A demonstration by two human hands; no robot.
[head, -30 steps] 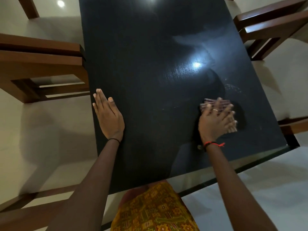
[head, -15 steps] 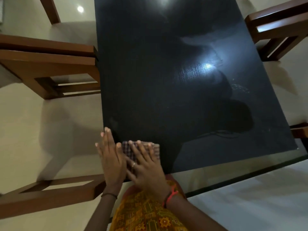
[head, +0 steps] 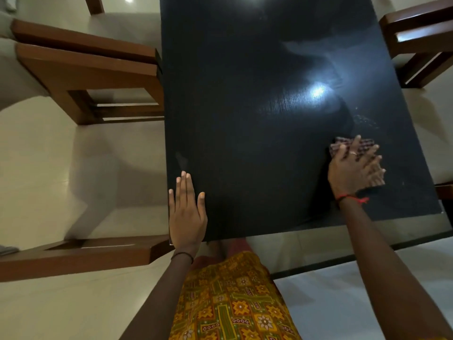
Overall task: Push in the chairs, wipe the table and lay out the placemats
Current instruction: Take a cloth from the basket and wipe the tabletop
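Both hands are placed well apart on the dark table (head: 245, 119). The left hand (head: 187, 214) is laid flat, fingers straight, at the near left corner. The checked cloth (head: 343, 143) is pressed down by the flat right hand (head: 353, 171) near the table's right edge.

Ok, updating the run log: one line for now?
step: wipe | right hand: presses checked cloth on black table | left hand: flat on table

Cloth (head: 342, 144), 3 o'clock: mostly hidden under right hand (head: 350, 175); pattern blurred.
Fingers (head: 371, 165): motion-blurred.
Table (head: 245, 119): far end cut off, 12 o'clock.
Chair (head: 421, 28), 2 o'clock: cut by right edge.
Specks (head: 365, 119) beyond cloth: too small to tell.
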